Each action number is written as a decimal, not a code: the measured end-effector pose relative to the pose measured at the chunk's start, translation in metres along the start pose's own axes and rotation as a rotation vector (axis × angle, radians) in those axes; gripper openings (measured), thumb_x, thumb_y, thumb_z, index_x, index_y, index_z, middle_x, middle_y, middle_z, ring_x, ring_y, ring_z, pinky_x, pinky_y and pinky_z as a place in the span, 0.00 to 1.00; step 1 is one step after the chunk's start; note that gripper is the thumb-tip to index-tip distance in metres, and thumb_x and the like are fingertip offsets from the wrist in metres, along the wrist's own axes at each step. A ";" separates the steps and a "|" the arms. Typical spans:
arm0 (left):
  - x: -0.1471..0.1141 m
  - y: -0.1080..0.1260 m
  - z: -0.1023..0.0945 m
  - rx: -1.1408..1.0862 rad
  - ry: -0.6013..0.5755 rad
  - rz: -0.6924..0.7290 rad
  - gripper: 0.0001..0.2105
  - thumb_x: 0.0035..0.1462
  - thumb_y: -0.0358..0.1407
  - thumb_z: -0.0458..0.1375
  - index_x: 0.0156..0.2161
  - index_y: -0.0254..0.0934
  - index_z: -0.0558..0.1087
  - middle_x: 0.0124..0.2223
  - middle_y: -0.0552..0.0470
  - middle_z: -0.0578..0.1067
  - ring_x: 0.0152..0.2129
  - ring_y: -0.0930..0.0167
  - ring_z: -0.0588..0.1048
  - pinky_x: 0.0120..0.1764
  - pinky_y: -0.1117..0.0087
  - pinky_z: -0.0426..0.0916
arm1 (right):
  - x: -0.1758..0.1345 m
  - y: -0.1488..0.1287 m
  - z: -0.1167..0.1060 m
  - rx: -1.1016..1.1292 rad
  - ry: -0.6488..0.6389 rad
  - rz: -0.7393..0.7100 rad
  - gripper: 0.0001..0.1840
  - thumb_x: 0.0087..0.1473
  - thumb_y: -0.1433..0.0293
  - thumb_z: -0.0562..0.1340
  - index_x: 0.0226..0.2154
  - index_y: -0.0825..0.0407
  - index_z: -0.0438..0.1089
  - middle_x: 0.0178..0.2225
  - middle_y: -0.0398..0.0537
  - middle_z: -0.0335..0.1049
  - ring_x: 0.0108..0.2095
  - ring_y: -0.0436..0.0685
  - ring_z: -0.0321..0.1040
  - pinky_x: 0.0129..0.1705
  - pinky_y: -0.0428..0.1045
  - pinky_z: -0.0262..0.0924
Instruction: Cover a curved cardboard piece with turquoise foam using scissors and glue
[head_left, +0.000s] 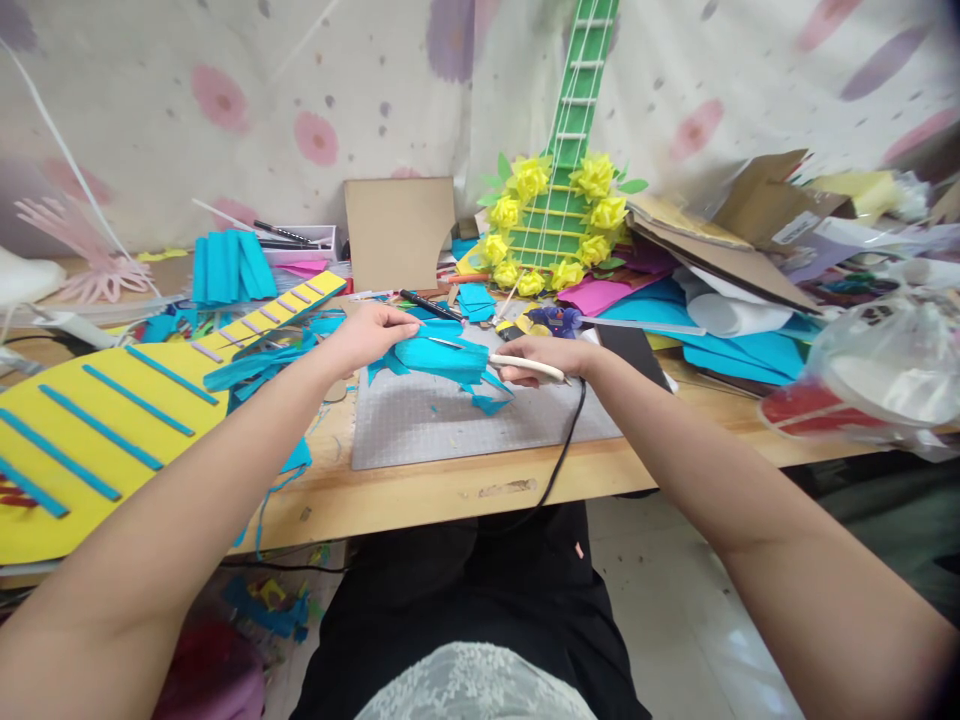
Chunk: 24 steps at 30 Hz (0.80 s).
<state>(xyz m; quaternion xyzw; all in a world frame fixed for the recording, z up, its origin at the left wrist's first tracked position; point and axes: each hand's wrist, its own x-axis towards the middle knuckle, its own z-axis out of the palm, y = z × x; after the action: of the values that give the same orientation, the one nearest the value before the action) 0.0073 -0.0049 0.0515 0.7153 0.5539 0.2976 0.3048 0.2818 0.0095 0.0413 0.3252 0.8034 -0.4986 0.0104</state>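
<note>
My left hand (369, 338) pinches the left end of a strip of blue crepe paper (442, 358) held above the cutting mat. In my right hand (551, 358) is a pair of scissors (534, 367) with white handles. Its blades lie along the blue paper and are partly covered by it. Small blue scraps hang below the paper, over the grey cutting mat (480, 430). Close to my left hand, more crumpled blue paper (259, 365) rests beside a yellow guitar-shaped piece (82, 440) with blue strips across it.
Behind my hands stands a green guitar-shaped piece (559, 195) ringed with yellow paper flowers, next to a cardboard sheet (397, 235). A glue gun (555, 320) lies near my right hand, its black cable (564, 450) crossing the table edge. Cardboard and paper (750, 290) pile up at right, beside a bagged bucket (862, 385).
</note>
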 end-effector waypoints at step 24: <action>0.000 0.002 0.001 -0.035 -0.041 -0.060 0.15 0.44 0.44 0.61 0.35 0.36 0.79 0.39 0.48 0.78 0.39 0.64 0.74 0.44 0.63 0.68 | 0.002 -0.008 0.000 -0.083 0.015 0.013 0.23 0.49 0.50 0.57 0.22 0.53 0.56 0.17 0.39 0.57 0.20 0.45 0.55 0.25 0.44 0.51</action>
<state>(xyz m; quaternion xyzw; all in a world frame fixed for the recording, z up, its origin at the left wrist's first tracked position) 0.0097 -0.0052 0.0526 0.6990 0.5633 0.2833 0.3375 0.2761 0.0077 0.0472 0.3336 0.8213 -0.4622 0.0210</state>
